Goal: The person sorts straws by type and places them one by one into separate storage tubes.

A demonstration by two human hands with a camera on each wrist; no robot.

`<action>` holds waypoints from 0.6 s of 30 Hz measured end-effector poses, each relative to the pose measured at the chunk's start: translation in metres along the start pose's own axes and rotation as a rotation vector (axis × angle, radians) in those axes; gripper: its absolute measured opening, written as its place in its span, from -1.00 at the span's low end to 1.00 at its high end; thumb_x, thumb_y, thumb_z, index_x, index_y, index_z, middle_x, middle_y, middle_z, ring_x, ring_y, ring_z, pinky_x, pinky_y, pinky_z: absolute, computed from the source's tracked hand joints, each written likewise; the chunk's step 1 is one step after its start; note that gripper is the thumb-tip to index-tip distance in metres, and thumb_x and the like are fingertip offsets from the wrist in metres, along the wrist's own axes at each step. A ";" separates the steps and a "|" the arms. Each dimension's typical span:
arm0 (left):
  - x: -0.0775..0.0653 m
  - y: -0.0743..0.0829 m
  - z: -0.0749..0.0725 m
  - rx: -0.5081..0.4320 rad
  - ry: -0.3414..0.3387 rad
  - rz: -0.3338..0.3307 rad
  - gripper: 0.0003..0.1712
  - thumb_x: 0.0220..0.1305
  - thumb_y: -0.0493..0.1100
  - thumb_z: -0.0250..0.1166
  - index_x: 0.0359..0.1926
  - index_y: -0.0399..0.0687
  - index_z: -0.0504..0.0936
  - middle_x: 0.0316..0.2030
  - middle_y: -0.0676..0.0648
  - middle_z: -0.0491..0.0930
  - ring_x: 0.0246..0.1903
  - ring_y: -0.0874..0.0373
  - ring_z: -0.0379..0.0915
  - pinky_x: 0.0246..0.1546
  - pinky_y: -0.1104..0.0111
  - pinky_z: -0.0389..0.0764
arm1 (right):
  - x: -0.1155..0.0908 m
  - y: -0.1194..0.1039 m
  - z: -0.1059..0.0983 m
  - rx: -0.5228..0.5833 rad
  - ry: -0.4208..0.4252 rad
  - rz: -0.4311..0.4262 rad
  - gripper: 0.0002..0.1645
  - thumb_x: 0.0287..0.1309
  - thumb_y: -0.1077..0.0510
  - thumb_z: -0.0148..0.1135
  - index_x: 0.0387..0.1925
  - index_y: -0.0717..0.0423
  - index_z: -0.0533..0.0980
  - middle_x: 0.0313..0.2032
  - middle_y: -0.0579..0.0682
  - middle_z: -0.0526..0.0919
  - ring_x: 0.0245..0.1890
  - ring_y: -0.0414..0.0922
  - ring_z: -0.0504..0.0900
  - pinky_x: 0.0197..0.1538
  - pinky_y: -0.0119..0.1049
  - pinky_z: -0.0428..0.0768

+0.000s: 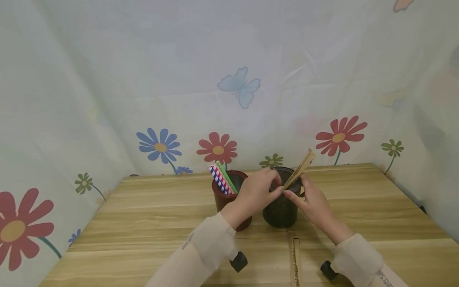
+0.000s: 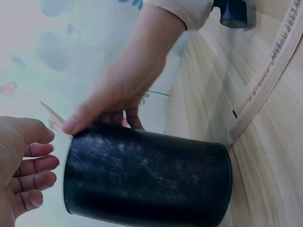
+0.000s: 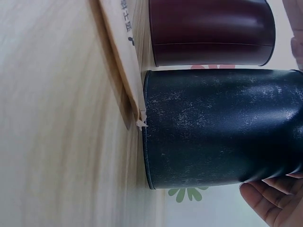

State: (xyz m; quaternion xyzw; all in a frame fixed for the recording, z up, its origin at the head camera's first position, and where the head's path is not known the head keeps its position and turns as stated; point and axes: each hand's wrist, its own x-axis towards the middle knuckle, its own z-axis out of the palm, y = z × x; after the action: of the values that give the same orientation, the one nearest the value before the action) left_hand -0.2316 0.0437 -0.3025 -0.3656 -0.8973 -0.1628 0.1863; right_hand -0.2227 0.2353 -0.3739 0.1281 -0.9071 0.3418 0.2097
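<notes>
Brown paper-wrapped sticks with printed lettering, apparently chopsticks (image 1: 301, 169), lean out of a black cup (image 1: 281, 211) in the head view. My right hand (image 1: 319, 201) grips this cup at its right side, thumb at the rim beside the sticks and fingers on the wall. Close to the opposite side of the rim is my left hand (image 1: 256, 189). Its fingers are loosely bent, and the left wrist view shows nothing held in that hand (image 2: 28, 165). The cup's inside is mostly hidden.
A dark red cup (image 3: 213, 28) stands left of the black one, holding striped and green paper straws (image 1: 224, 179). More wrapped sticks (image 1: 295, 259) lie on the wooden table (image 1: 161, 223) in front. A flower-print cloth (image 1: 179, 107) hangs behind the table.
</notes>
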 end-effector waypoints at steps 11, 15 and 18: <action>-0.027 0.012 -0.013 -0.084 0.256 0.127 -0.85 0.16 -0.11 0.38 -0.29 -0.05 0.64 -0.35 0.04 0.60 -0.38 0.25 0.49 -0.32 0.52 0.53 | 0.000 0.000 -0.001 -0.012 -0.001 -0.005 -0.13 0.28 -0.20 0.10 0.36 0.31 0.16 0.20 0.35 0.43 0.00 0.22 0.57 -0.10 0.07 0.56; -0.038 0.016 -0.010 -0.119 0.332 0.165 -0.86 0.10 -0.14 0.43 -0.34 -0.05 0.64 -0.40 0.05 0.60 -0.42 0.25 0.47 -0.32 0.54 0.50 | 0.000 0.000 -0.001 -0.003 -0.002 -0.002 -0.15 0.28 -0.19 0.12 0.35 0.30 0.17 0.16 0.34 0.46 -0.05 0.18 0.58 -0.16 0.02 0.57; -0.048 0.020 -0.006 -0.141 0.351 0.170 -0.86 0.07 -0.16 0.44 -0.38 -0.03 0.62 -0.43 0.06 0.58 -0.46 0.26 0.45 -0.35 0.58 0.46 | 0.000 -0.001 -0.001 -0.002 -0.003 -0.001 -0.15 0.28 -0.19 0.12 0.34 0.31 0.17 0.14 0.34 0.48 -0.06 0.16 0.59 -0.17 -0.02 0.57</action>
State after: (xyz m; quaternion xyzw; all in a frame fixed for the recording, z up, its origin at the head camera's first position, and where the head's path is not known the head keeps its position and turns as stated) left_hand -0.1842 0.0262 -0.3160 -0.4183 -0.8033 -0.2700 0.3268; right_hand -0.2219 0.2352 -0.3735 0.1289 -0.9077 0.3404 0.2089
